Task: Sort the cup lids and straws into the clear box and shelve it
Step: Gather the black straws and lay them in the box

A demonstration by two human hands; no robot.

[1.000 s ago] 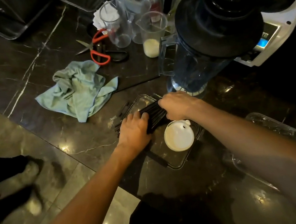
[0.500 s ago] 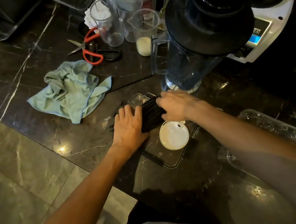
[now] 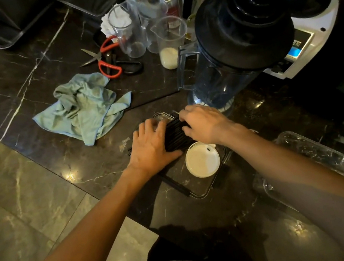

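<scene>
Both hands bracket the black straws (image 3: 176,135) over the clear box (image 3: 200,190); left hand (image 3: 152,147) lies flat, fingers extended, on their near-left end; right hand (image 3: 204,123) curls over the far-right end. Their long axis runs hand to hand, beside the white lid (image 3: 202,159).

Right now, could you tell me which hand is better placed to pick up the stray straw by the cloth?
Probably the left hand: the stray straw lies on its side, beside the cloth.
</scene>
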